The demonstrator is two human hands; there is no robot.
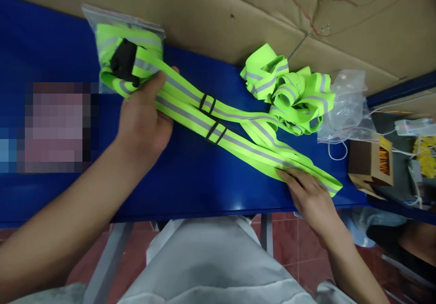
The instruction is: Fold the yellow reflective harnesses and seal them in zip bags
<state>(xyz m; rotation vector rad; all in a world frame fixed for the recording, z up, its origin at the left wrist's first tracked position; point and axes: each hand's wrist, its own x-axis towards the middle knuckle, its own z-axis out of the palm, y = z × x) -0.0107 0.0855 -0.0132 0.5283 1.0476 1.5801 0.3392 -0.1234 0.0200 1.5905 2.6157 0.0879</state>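
A neon-yellow reflective strap (252, 147) with grey stripes and black slider loops stretches across the blue table between my hands. My left hand (145, 117) is closed around its buckle end, where a black plastic buckle (124, 61) shows. At the other end my right hand (309, 195) has its fingers curled on the folded strap, the fingertips partly hidden by it. Behind my left hand lies a clear zip bag (129, 22) with a similar strap in it.
Several bunched reflective straps (289, 88) lie against the cardboard-covered wall at the back. Clear plastic bags (347, 108) sit beside them, near an open cardboard box (369, 163). A blurred-out rectangle (57, 127) is on the table (218, 186) at left. Part of another person's arm (417, 245) shows at right.
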